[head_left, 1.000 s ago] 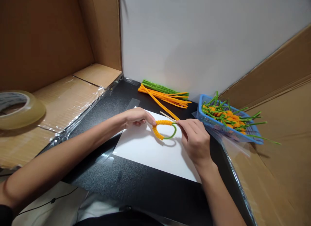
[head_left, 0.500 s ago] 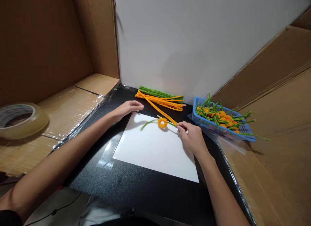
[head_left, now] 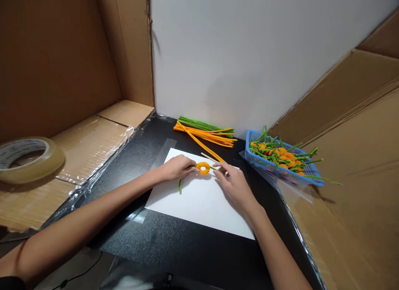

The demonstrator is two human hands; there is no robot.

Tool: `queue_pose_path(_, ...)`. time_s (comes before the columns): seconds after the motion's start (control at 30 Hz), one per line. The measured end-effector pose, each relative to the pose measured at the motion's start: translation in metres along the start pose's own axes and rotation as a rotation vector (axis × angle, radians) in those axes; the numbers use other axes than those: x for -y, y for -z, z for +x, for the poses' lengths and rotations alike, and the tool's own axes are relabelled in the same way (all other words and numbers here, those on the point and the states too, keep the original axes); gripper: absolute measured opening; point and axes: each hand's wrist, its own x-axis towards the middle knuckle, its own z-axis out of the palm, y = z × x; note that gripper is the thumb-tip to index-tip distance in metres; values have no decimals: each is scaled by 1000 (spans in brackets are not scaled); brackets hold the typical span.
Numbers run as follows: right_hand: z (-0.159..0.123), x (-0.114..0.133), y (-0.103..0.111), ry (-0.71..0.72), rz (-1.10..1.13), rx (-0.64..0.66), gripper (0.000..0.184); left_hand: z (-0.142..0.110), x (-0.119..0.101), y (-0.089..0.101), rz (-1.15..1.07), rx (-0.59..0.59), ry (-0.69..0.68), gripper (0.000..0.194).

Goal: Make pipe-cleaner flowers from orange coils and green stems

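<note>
An orange pipe cleaner ring point(head_left: 204, 172) with an open centre hovers over the white sheet point(head_left: 199, 206), a green pipe cleaner point(head_left: 180, 187) running out from both sides. My left hand point(head_left: 179, 167) is closed, pinching the green length right at the ring's left edge; its loose end hangs below my fingers. On the right, the thumb and fingers of my right hand point(head_left: 233, 182) grip the other green end close to the ring. A thin pale stick point(head_left: 208, 157) lies just beyond my right fingertips, beside an orange pipe cleaner point(head_left: 209, 149) slanting from the pile.
Straight green pipe cleaners point(head_left: 199, 122) and orange ones point(head_left: 205, 136) lie by the wall. To the right, a blue basket point(head_left: 249, 146) holds several orange-and-green pieces. A roll of clear tape point(head_left: 56, 161) rests on cardboard at left. Cardboard walls flank the black tabletop point(head_left: 149, 236).
My left hand has come in from the upper left and pinched the green pipe cleaner beside the ring. My right hand has shifted left, nearer the ring.
</note>
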Motion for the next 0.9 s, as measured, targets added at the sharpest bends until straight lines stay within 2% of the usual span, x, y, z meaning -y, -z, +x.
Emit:
queue_pose_path(0.13, -1, 3, -4, 64, 54, 35, 27, 0, -1, 1, 66, -28, 13, 30)
queue_pose_path(0.2, -1, 3, -5, 91, 27, 30, 24, 0, -1, 0, -53, -21, 28, 25)
queue_pose_path(0.27, 0, 4, -7, 109, 1, 18, 21, 0, 1, -3, -226, -30, 53, 27)
queue_pose_path(0.33, -1, 5, -9, 115, -6, 22, 18, 1, 2, -7, -309, -69, 66, 30)
queue_pose_path(0.5, -3, 4, -14, 160, -7, 62, 17, 1, 5, -16, -89, -170, 30, 26)
queue_pose_path(0.63, -1, -7, -7, 184, -123, 59, 16, 1, 19, -7, 41, -200, -12, 23)
queue_pose_path(0.77, 3, -20, 4, 164, -209, 39, 17, 0, 35, 6, 41, -249, -32, 26)
queue_pose_path(0.9, 2, -22, 3, 176, -212, 23, 18, -1, 39, 7, 12, -256, -14, 28)
